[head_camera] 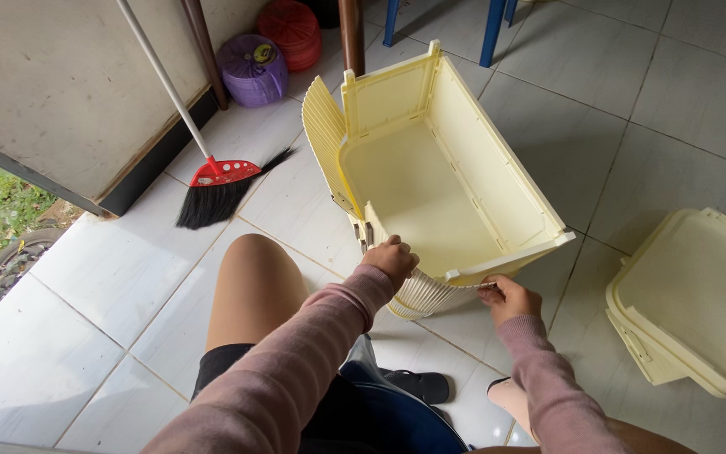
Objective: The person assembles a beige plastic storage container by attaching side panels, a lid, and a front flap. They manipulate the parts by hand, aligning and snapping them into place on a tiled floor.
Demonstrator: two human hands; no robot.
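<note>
Cream plastic crate (439,168) half-assembled on white floor tiles (86,286); left hand (391,259) and right hand (510,298) clenched on ribbed end panel (430,294), liable to bow and slip free if pushed askew.

Both arms are covered to the wrist by long sleeves of a soft, dusty pink knit, the fabric faintly ribbed and gathered into snug cuffs just short of the left hand (391,259) and the right hand (510,298). The hands themselves are bare, with no rings, watch or gloves to be seen. Below the sleeves there are dark shorts (227,363), black at the hem on the left thigh, and a fold of dark blue cloth (388,412) lying across the lap. The left knee (254,277) is uncovered, as is a part of the right leg lower down.
</note>
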